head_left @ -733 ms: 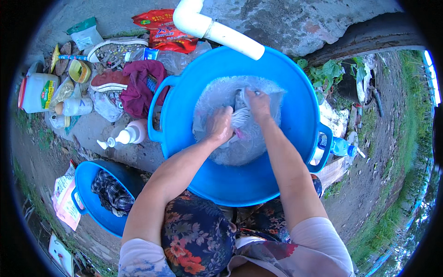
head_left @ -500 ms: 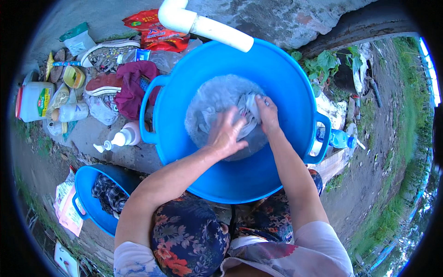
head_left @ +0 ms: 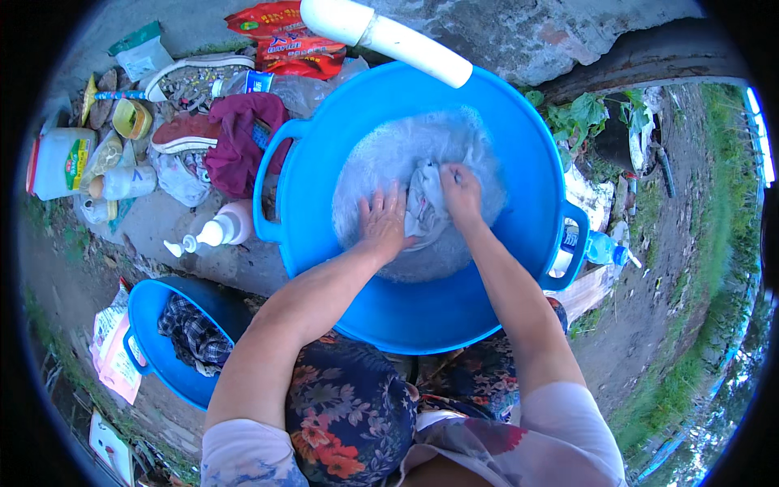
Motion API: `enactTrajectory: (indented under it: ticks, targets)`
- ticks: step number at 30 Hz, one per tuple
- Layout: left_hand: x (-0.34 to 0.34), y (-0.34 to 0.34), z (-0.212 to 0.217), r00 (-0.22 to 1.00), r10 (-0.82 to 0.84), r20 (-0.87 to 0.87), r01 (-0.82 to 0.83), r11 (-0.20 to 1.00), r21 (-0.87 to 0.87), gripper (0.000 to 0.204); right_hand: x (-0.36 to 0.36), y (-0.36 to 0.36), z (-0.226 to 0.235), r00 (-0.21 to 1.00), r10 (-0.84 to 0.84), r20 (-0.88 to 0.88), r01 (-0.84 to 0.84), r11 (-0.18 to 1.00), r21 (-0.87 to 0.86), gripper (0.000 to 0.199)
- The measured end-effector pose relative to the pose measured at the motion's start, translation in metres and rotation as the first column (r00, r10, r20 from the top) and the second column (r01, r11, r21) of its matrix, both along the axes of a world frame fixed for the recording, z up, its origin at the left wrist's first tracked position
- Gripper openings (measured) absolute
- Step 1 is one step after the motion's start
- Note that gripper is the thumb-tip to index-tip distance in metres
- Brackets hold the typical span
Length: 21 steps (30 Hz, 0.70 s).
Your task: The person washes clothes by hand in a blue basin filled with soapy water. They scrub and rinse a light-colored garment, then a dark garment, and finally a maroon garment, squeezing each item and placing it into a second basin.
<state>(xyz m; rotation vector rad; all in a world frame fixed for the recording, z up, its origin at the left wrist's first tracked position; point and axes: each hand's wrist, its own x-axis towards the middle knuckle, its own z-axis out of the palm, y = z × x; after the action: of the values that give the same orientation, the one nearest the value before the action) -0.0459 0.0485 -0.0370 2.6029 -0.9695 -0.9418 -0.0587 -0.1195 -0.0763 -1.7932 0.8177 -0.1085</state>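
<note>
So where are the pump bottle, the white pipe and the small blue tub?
pump bottle (head_left: pixel 230 226), head view, its body.
white pipe (head_left: pixel 389 36), head view, mid-length.
small blue tub (head_left: pixel 144 300), head view, its rim.

Left hand (head_left: pixel 383 221) now flat, fingers spread, at 9 o'clock of the bunched cloth (head_left: pixel 423 209); earlier it gripped the cloth. Right hand (head_left: pixel 459 191) shifted to 3 o'clock of it.

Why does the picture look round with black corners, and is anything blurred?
Head view: a fisheye lens bends edges toward the rim, so the white pipe curves. Even daylight, no harsh glare; the big blue tub, left hand and right hand on the cloth look sharp.
</note>
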Motion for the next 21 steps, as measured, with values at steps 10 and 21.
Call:
enactTrajectory:
  ticks: [10, 21]
  targets:
    - [-0.002, -0.003, -0.008, 0.971, -0.121, 0.206, 0.095, 0.987, 0.128, 0.079, 0.011, 0.047, 0.0, 0.906, 0.253, -0.339, -0.389, 0.811, -0.437, 0.034]
    - [0.005, 0.011, -0.047, 0.975, -0.063, -0.214, 0.054, 0.997, -0.049, 0.06, -0.046, 0.071, 0.028, 0.868, 0.453, -0.203, -0.472, 0.628, -0.619, 0.023]
